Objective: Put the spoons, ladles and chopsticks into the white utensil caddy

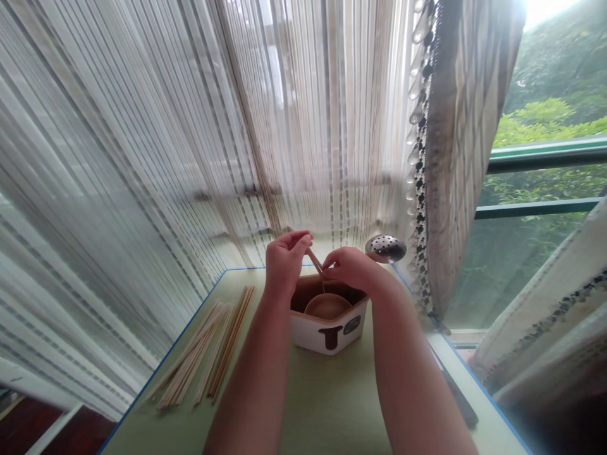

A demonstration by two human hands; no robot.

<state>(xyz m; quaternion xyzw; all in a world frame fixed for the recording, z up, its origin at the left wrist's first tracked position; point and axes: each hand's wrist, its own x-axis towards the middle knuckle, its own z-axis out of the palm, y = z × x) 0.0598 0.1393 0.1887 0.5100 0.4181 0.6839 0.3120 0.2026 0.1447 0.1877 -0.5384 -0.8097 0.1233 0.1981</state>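
Note:
My left hand (pixel 287 259) is closed, with its fingertips pinching the upper end of thin wooden chopsticks (pixel 315 260). Lower on the same chopsticks, the fingers of my right hand (pixel 349 266) are closed round them; how many sticks there are I cannot tell. Both hands are above the back of a white box (pixel 303 333) with a brown inside and dark markings on its front. A round brown bowl (pixel 328 307) sits within the box. Behind my right wrist shows the perforated head of a metal skimmer (pixel 386 248); its handle is hidden.
Left of the box, several pale chopsticks (pixel 194 357) lie loosely fanned beside darker brown chopsticks (pixel 231 344) on the pale green table (pixel 327 404). A dark flat object (pixel 459 393) lies at the right edge. Striped curtains (pixel 313 126) hang behind; a window (pixel 545 189) is at right.

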